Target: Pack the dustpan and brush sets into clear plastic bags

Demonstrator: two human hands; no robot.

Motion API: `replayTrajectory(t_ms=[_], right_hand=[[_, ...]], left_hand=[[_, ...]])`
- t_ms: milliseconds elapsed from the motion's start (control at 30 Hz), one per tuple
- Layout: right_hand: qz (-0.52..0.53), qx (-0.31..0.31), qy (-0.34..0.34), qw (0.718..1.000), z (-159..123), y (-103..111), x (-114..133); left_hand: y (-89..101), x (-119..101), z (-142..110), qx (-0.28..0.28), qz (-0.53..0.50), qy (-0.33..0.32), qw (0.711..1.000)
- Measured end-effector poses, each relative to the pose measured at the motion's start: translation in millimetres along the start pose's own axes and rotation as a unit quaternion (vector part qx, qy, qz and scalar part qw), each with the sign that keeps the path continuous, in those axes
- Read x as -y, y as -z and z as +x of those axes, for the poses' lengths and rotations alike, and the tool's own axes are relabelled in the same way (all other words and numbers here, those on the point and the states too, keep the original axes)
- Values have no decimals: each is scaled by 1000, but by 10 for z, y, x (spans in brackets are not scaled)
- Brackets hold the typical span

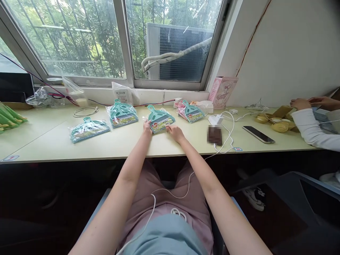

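Observation:
Straight ahead on the pale table lies a small teal dustpan and brush set [159, 118] with a printed label, packed in clear plastic. My left hand [147, 127] is closed on its left edge. At its lower right corner my right hand [175, 133] pinches the wrapping with bent fingers. Similar wrapped sets rest around it: one dustpan set [122, 115] to the left behind, another wrapped set [89, 130] lying flatter at far left, and a set with pink beside it [192, 112] to the right.
A charger with white cables [216, 120], a blurred dark object [214, 135] and a phone [258, 134] lie to the right. A co-worker's hands [301, 103] are at far right near yellow headphones [280, 126]. A pink box [222, 92] stands by the wall. Green bundles [10, 117] lie far left.

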State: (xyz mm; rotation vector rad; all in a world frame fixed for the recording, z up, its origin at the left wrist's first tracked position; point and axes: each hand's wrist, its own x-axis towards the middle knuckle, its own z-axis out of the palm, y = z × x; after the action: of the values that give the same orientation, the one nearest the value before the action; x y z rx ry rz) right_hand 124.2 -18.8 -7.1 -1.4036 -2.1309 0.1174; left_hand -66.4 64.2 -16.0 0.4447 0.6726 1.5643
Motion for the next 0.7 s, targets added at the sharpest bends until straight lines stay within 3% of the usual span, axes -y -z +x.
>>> replayTrajectory(t_ms=[133, 333, 467, 700], right_hand=[[20, 0, -46, 999, -20, 48, 5], [-60, -37, -137, 988, -34, 68, -4], [-30, -50, -174, 983, -16, 34, -27], [81, -156, -130, 976, -26, -4, -60]], left_hand=[[-67, 30, -59, -13, 22, -10, 1000], [-105, -41, -147, -22, -6, -37, 999], [-126, -71, -217, 31, -21, -47, 998], [-200, -126, -392, 132, 5, -74, 989]])
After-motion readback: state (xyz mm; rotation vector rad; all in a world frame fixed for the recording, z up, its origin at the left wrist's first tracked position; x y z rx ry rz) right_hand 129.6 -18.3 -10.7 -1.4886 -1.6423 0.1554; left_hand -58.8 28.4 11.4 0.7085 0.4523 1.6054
